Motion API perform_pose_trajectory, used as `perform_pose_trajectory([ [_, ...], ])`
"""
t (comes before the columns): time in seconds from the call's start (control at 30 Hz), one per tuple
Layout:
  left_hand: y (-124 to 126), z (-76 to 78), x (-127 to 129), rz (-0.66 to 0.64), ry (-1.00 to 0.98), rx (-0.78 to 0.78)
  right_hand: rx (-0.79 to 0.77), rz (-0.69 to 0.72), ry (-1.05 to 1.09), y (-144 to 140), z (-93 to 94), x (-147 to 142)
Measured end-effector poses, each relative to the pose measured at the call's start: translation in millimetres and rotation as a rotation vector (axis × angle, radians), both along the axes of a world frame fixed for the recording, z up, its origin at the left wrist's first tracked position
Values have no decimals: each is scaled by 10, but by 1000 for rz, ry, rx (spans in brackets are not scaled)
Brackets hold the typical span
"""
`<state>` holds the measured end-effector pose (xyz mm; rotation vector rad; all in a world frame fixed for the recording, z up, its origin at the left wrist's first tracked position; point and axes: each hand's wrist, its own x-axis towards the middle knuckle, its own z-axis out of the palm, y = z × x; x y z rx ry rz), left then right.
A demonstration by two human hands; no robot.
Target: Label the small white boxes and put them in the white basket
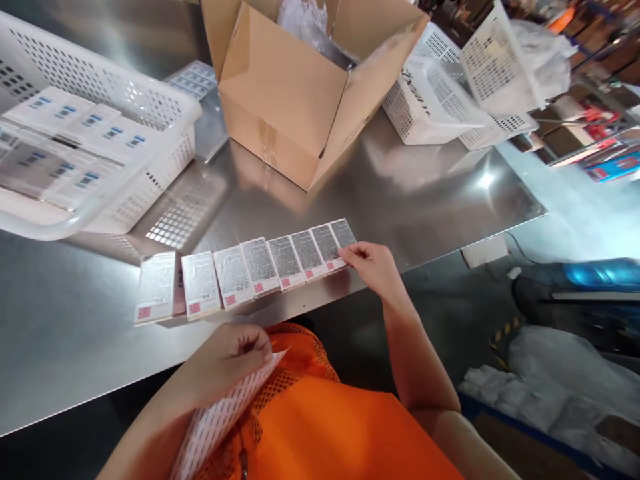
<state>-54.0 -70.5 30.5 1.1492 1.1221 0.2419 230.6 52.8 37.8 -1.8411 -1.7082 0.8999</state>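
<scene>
Print on the boxes (260,267) too small to read, basket (100,167) cut off at left, sheet (220,420) partly under fingers (250,347).

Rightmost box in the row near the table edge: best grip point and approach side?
Take the rightmost box by its free right edge, coming from the right. It lies flat on the steel table, and its left side butts the neighbouring box, so only the right and the ends are open. The right hand already touches its near right corner.
</scene>
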Motion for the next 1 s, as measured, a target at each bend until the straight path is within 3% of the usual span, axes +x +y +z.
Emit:
perform_pose_trajectory([
  [0.27,20,29,13,5,28,-19,-31,72,-134,54,-5,-71],
  [0.6,29,-11,14,10,23,-10,2,43,-192,13,-18,-129],
  [0.87,49,31,29,-6,20,-3,74,-66,-230,11,-79,-159],
  [1.0,63,80,-10,10,-18,4,171,-257,33,-55,-178,-90],
])
